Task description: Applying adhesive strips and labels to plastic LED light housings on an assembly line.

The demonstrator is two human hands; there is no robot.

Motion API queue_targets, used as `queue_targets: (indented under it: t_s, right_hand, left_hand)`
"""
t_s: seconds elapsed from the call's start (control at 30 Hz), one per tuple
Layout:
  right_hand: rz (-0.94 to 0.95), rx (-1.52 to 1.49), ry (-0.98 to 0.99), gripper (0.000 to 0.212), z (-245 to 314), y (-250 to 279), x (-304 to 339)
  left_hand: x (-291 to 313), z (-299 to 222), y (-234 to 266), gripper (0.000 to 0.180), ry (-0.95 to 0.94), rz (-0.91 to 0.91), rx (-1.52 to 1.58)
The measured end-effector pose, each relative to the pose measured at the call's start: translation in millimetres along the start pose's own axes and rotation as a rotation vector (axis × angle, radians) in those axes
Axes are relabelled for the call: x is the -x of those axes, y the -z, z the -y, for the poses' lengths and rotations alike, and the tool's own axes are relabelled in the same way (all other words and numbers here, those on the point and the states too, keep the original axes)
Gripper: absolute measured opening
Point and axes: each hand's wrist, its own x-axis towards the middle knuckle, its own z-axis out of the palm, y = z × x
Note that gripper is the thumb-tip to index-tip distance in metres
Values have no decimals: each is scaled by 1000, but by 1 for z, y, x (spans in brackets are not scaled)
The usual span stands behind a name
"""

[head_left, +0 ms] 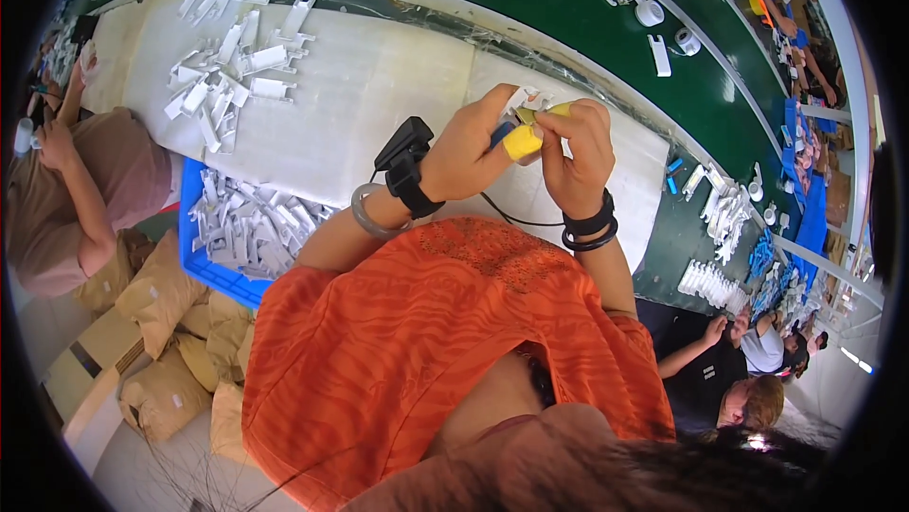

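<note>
Both my hands meet over the white work surface, close together. My left hand (473, 148) is closed around a small white plastic part (532, 96), and yellow tape wraps its thumb. Beside it my right hand (579, 150) has its thumb and fingers pinched together against the part, with yellow on a fingertip too. A small brassy patch shows between the fingers; what the right fingers grip is too hidden to name. A black strapped device sits on my left wrist along with a bangle, and dark bands circle my right wrist.
White plastic casings (232, 67) lie piled at the surface's far left. A blue crate (194, 256) of similar parts stands by my left elbow. Beyond the metal edge, a green conveyor (540, 1) carries small white devices. Other people work at left and right; brown bags (166, 398) lie lower left.
</note>
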Motion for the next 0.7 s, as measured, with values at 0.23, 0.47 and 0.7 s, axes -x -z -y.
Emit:
queue_targets:
  t_s: [0.23,0.47,0.7]
  right_hand:
    - [40,5,35,25,-4,1,-1]
    - [20,31,-2,23,3,-4,4]
    - [-202,-718,-699,30,-21,-14,21]
  left_hand:
    - [2,-1,1,33,234,21,-3]
    - [6,14,1,32,86,-39,-169]
    - [-2,18,7,27,218,91,188]
